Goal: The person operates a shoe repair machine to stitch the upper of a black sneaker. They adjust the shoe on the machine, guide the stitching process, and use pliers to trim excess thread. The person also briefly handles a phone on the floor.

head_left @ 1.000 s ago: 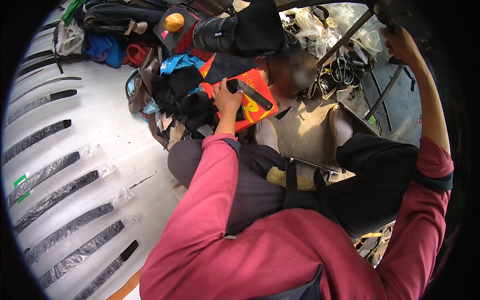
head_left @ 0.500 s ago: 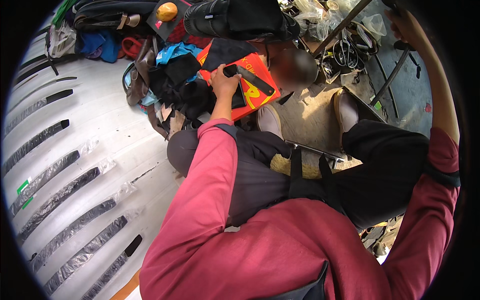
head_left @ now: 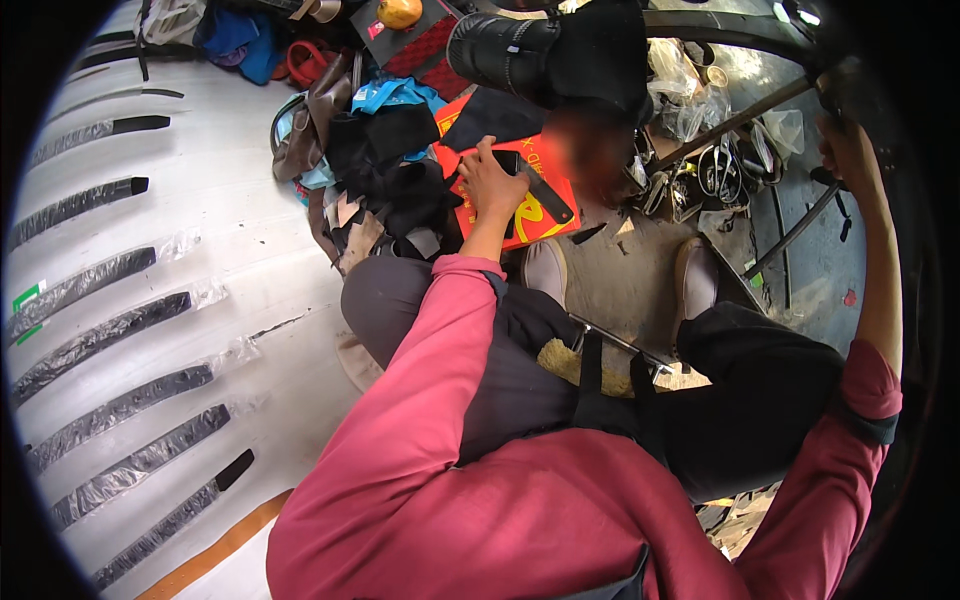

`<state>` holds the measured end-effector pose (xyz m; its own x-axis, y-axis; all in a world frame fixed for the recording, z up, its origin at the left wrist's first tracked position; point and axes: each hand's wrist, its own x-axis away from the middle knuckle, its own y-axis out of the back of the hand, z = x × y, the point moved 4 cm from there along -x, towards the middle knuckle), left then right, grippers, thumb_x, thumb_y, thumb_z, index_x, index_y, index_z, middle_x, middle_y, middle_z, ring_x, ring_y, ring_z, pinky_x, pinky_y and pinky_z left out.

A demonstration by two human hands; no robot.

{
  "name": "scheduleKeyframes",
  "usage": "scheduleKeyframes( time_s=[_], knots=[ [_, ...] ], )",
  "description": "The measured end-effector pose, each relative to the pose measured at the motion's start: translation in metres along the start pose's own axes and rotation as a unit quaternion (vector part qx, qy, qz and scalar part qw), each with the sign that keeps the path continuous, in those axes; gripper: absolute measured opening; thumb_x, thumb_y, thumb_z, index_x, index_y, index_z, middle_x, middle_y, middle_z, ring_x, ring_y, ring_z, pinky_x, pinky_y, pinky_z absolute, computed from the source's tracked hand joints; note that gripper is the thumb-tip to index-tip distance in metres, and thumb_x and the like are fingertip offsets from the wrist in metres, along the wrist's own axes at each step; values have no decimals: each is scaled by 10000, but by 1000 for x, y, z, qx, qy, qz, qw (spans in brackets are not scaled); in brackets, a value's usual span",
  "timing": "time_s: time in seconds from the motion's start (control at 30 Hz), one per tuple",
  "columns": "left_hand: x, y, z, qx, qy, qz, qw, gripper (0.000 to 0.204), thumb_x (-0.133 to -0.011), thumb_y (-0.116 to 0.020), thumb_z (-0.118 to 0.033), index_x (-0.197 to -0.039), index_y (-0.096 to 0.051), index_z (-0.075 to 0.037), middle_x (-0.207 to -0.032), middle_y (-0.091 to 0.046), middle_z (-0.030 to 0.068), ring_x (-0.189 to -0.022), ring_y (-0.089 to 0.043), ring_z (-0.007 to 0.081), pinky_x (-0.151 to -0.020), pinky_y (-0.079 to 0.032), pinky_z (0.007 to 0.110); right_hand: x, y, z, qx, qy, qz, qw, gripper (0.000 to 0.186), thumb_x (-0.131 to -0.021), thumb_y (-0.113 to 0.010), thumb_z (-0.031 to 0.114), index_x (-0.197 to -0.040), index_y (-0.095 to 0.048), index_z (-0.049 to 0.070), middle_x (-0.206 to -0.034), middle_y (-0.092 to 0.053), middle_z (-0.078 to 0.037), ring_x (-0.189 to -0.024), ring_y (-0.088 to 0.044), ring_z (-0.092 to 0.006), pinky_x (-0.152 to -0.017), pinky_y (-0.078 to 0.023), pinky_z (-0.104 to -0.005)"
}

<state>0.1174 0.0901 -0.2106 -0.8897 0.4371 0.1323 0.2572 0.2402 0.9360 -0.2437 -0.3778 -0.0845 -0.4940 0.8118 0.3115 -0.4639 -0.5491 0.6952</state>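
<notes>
My left hand (head_left: pixel 490 188) reaches over a bright red box (head_left: pixel 470 218) with yellow markings. Its fingers are spread at a dark, phone-like slab (head_left: pixel 508 160), which they partly cover. Beside them on the box lies a flat dark strip with a hole near its end (head_left: pixel 548 196). A folded black cloth (head_left: pixel 492 118) covers the box's far part. Far out at the upper right, my right hand (head_left: pixel 850 155) is closed around a dark handle (head_left: pixel 830 95), whose shape is partly lost in the shadowed rim.
A black machine with a ribbed cylinder (head_left: pixel 505 52) stands beyond the box. Black scraps (head_left: pixel 390 150) are heaped to its left. Plastic-wrapped dark strips (head_left: pixel 110 320) line the pale surface at left. Scissors (head_left: pixel 718 172) lie among clutter at right. A yellow-orange fruit (head_left: pixel 399 12) sits at the back.
The view has shifted, so the box and machine appear farther right. My left hand stays over the box, its fingers slightly shifted. My right hand appears lower, still gripping the handle.
</notes>
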Motion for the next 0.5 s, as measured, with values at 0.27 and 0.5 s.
scheduleKeyframes(
  time_s=[0.27,0.5],
  knots=[
    [12,0,0,37,-57,-31,997,892,-694,-833,-118,-1481,-417,-177,-1351,-505,228,-1347,-405,434,-1122,-375,563,4,2,5,21,2,-6,1000,338,-1022,-620,363,-1113,-569,42,-777,-617,-38,-579,-572,-103,-475,-406,-258],
    [8,-3,3,39,-94,-68,992,848,-693,-833,-121,-1447,-445,-162,-1295,-551,231,-1292,-453,437,-1119,-382,531,1,4,-2,16,5,-10,1000,358,-1025,-617,374,-1147,-570,41,-781,-618,-43,-589,-575,-103,-488,-420,-261]
  ],
)
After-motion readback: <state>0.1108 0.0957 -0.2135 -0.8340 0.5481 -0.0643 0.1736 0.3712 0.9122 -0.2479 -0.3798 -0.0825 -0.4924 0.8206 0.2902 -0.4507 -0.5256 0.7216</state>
